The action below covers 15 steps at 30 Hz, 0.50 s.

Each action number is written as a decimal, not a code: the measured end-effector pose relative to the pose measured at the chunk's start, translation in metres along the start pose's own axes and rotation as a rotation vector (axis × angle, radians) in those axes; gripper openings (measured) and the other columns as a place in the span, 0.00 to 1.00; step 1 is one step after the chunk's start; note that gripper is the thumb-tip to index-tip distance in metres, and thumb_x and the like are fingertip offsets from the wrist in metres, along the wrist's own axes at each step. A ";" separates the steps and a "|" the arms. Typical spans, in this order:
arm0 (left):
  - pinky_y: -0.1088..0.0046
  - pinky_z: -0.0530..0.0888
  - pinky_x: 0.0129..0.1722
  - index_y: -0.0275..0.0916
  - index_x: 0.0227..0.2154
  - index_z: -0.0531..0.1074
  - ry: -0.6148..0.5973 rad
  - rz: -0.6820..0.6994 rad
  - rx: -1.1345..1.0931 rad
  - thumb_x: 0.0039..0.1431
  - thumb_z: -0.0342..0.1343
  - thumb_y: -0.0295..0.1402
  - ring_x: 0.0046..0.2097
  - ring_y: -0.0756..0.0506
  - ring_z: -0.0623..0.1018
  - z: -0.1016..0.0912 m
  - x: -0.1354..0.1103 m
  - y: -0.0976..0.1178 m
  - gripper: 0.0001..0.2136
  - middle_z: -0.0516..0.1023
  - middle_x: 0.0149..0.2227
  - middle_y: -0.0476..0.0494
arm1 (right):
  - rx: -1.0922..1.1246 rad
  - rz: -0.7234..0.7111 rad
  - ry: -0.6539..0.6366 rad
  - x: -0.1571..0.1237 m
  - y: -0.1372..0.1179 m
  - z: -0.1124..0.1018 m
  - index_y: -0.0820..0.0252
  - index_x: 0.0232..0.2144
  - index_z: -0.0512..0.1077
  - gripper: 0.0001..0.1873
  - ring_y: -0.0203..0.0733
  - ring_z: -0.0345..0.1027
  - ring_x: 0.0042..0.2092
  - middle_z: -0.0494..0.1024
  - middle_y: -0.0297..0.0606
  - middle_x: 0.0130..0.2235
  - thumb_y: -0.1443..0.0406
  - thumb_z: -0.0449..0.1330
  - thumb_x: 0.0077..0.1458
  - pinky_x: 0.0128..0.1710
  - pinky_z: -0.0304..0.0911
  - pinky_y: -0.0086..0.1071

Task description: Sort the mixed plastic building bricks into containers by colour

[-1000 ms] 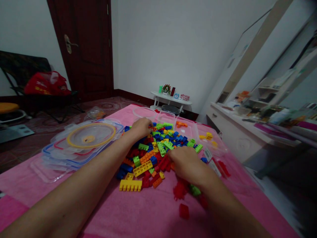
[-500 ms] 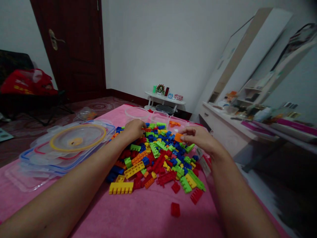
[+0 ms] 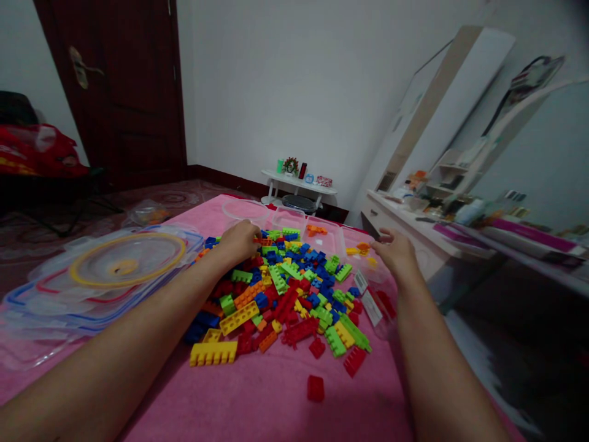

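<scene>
A heap of colourful plastic building blocks covers the middle of the pink-covered table. My left hand rests at the heap's far left side, fingers curled down beside an orange block; whatever they hold is hidden. Off to the right, my right hand hovers by a clear container with yellow and orange pieces in it. Its fingers are apart and I see nothing between them. Another clear container behind the heap holds orange pieces.
Clear lids with blue, red and yellow rims are stacked on the left. Near the front lies a single red block. More clear containers line the far edge. To the right stands a white dressing table.
My right hand has moved right from the heap to the container and no longer holds the orange block. My left hand stays at the heap. The view has shifted slightly.
</scene>
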<state>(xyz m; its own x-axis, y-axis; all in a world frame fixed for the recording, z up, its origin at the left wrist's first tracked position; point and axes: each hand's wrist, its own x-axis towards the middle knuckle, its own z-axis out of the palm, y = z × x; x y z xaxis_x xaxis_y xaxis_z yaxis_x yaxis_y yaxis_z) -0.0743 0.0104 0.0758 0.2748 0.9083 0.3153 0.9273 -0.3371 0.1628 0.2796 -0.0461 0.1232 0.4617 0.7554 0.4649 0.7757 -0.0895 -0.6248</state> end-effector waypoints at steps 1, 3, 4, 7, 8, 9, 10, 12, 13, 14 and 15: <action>0.70 0.71 0.45 0.43 0.39 0.77 -0.005 -0.008 -0.004 0.49 0.54 0.36 0.46 0.41 0.75 -0.002 -0.001 0.001 0.14 0.75 0.44 0.41 | -0.060 -0.039 0.003 0.001 0.001 0.000 0.66 0.48 0.71 0.28 0.45 0.74 0.38 0.78 0.48 0.41 0.66 0.63 0.41 0.37 0.69 0.36; 0.71 0.71 0.44 0.44 0.38 0.77 -0.015 -0.023 0.004 0.49 0.56 0.35 0.46 0.41 0.75 -0.007 -0.003 0.002 0.13 0.75 0.44 0.41 | -0.098 -0.141 -0.082 -0.002 -0.005 -0.001 0.66 0.46 0.73 0.25 0.46 0.73 0.40 0.78 0.48 0.43 0.64 0.62 0.43 0.41 0.67 0.39; 0.71 0.71 0.43 0.44 0.37 0.78 -0.015 -0.032 0.017 0.48 0.56 0.34 0.46 0.41 0.75 -0.011 -0.004 0.004 0.12 0.75 0.44 0.41 | -0.083 -0.190 -0.144 -0.006 -0.012 -0.001 0.66 0.44 0.74 0.22 0.46 0.73 0.40 0.78 0.48 0.42 0.63 0.62 0.45 0.42 0.67 0.39; 0.69 0.73 0.40 0.43 0.35 0.78 -0.031 -0.095 0.097 0.47 0.56 0.33 0.45 0.39 0.76 -0.024 -0.009 0.009 0.11 0.76 0.43 0.39 | -0.003 -0.291 -0.307 -0.022 -0.038 0.001 0.65 0.40 0.76 0.18 0.45 0.74 0.38 0.80 0.46 0.39 0.62 0.61 0.46 0.38 0.68 0.36; 0.68 0.73 0.39 0.42 0.35 0.78 -0.053 -0.129 0.127 0.47 0.56 0.33 0.45 0.38 0.76 -0.028 -0.011 0.010 0.11 0.76 0.43 0.38 | 0.018 -0.305 -0.348 -0.027 -0.046 0.003 0.65 0.39 0.76 0.17 0.45 0.74 0.37 0.80 0.45 0.39 0.63 0.61 0.47 0.37 0.68 0.35; 0.67 0.73 0.39 0.41 0.35 0.78 -0.086 -0.163 0.153 0.46 0.57 0.34 0.44 0.37 0.77 -0.031 -0.012 0.012 0.12 0.77 0.42 0.37 | 0.035 -0.317 -0.382 -0.032 -0.052 0.005 0.65 0.39 0.76 0.16 0.44 0.74 0.37 0.80 0.45 0.38 0.63 0.61 0.47 0.36 0.68 0.34; 0.66 0.73 0.39 0.41 0.35 0.78 -0.120 -0.189 0.170 0.46 0.58 0.35 0.44 0.37 0.77 -0.034 -0.013 0.013 0.12 0.78 0.41 0.37 | 0.045 -0.328 -0.413 -0.037 -0.057 0.007 0.65 0.39 0.76 0.16 0.44 0.74 0.36 0.80 0.45 0.39 0.64 0.61 0.47 0.36 0.68 0.34; 0.65 0.73 0.39 0.40 0.35 0.78 -0.171 -0.212 0.174 0.46 0.59 0.36 0.43 0.36 0.77 -0.038 -0.014 0.014 0.12 0.78 0.41 0.36 | 0.038 -0.349 -0.458 -0.043 -0.062 0.013 0.65 0.38 0.77 0.15 0.43 0.75 0.35 0.80 0.45 0.38 0.65 0.60 0.48 0.35 0.67 0.33; 0.65 0.73 0.39 0.40 0.35 0.78 -0.183 -0.209 0.165 0.47 0.59 0.36 0.43 0.36 0.77 -0.038 -0.015 0.015 0.12 0.79 0.41 0.36 | 0.021 -0.360 -0.473 -0.044 -0.062 0.016 0.64 0.38 0.77 0.14 0.43 0.75 0.35 0.80 0.44 0.38 0.65 0.60 0.48 0.35 0.67 0.33; 0.65 0.73 0.38 0.41 0.35 0.79 -0.184 -0.201 0.150 0.47 0.58 0.36 0.43 0.37 0.78 -0.039 -0.015 0.015 0.11 0.79 0.41 0.36 | 0.001 -0.371 -0.484 -0.045 -0.061 0.019 0.64 0.38 0.77 0.14 0.43 0.75 0.35 0.80 0.44 0.38 0.64 0.60 0.48 0.35 0.67 0.33; 0.65 0.73 0.38 0.41 0.35 0.79 -0.172 -0.194 0.133 0.47 0.58 0.35 0.43 0.37 0.78 -0.038 -0.014 0.014 0.11 0.79 0.41 0.37 | -0.016 -0.382 -0.497 -0.045 -0.060 0.022 0.64 0.38 0.77 0.14 0.44 0.75 0.36 0.80 0.44 0.38 0.64 0.60 0.48 0.35 0.67 0.33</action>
<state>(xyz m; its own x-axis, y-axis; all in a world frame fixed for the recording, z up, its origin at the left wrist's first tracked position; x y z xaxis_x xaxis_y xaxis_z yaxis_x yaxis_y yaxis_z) -0.0746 -0.0169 0.1095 0.1180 0.9851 0.1252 0.9887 -0.1283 0.0773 0.2034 -0.0603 0.1259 -0.1017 0.9472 0.3041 0.8547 0.2396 -0.4606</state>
